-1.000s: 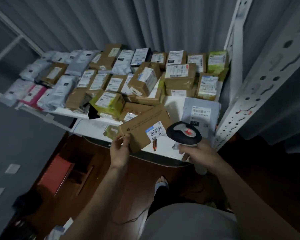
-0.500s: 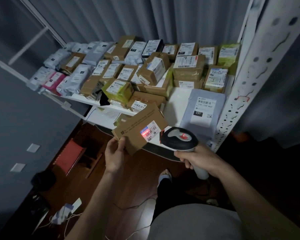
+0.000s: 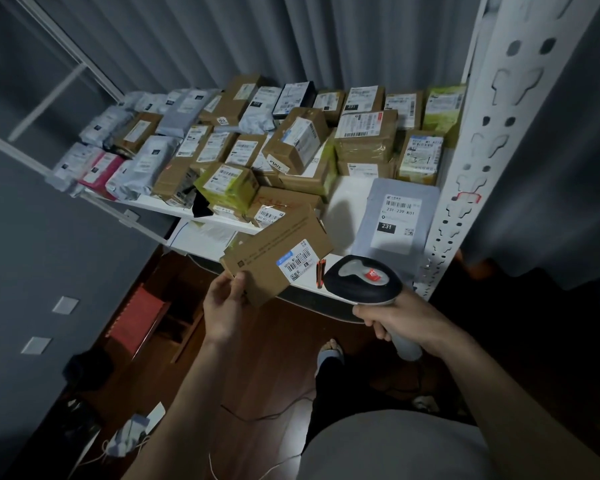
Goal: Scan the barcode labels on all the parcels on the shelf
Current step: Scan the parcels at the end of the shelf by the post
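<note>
My left hand grips the lower left corner of a flat brown cardboard parcel, held in front of the shelf's edge. Its white barcode label faces up near the right end. My right hand holds the handle of a black and grey barcode scanner, whose head sits just right of that label. Behind them the white shelf carries several labelled parcels: brown boxes, yellow-green boxes and grey mailer bags. A grey mailer marked 231 lies at the front right.
A white perforated shelf post rises at the right. Grey curtains hang behind the shelf. A white rail runs along the left. Below lie a wooden floor, a red step stool, cables and my foot.
The red scan light that lay on the label half a second ago is gone. The parcel and scanner sit a little higher and closer in the view as my head moved.
</note>
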